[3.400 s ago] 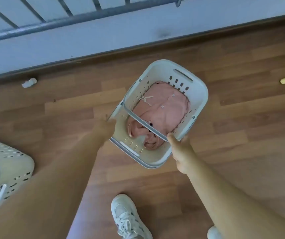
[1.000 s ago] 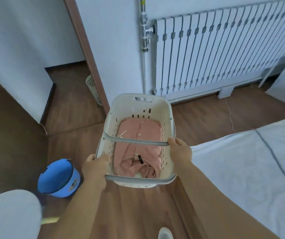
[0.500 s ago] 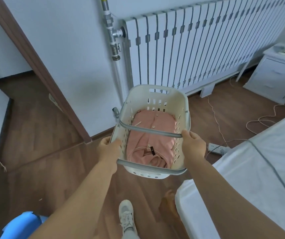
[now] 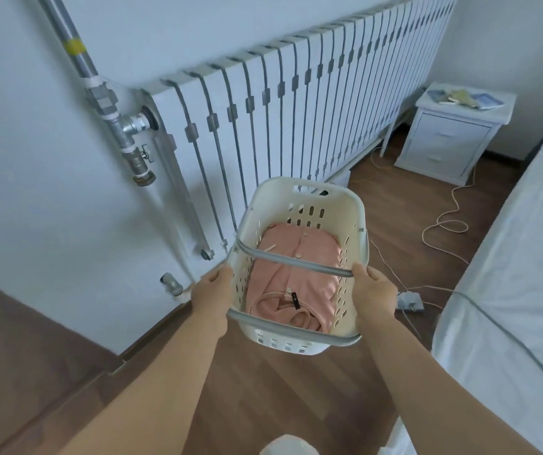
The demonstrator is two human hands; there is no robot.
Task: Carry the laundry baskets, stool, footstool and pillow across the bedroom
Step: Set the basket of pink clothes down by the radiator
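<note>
The white laundry basket (image 4: 303, 257) hangs in the air above the wooden floor (image 4: 280, 389), carried in both hands, with the pink garment (image 4: 296, 277) folded inside it. The left hand (image 4: 212, 295) grasps the basket's left rim, its fingers curled over the edge where one grey handle bar (image 4: 296, 261) meets it. The right hand (image 4: 375, 295) has its grip clenched on the right rim, thumb lying at the end of that same bar. A second grey bar (image 4: 289, 328) crosses the near edge of the basket.

Compared with half a second ago, the view has swung to the right: the brown door frame has gone from sight, the radiator (image 4: 296, 110) and its pipe (image 4: 112, 103) now fill the wall ahead, and the white nightstand (image 4: 450, 139) sits fuller in the far right corner. The bed (image 4: 510, 274) runs along the right side, with a cable (image 4: 444, 224) looping on the floor between it and the radiator. The basket has stayed in the same two-handed hold, and both grips sit in the same places on its rim as before.
</note>
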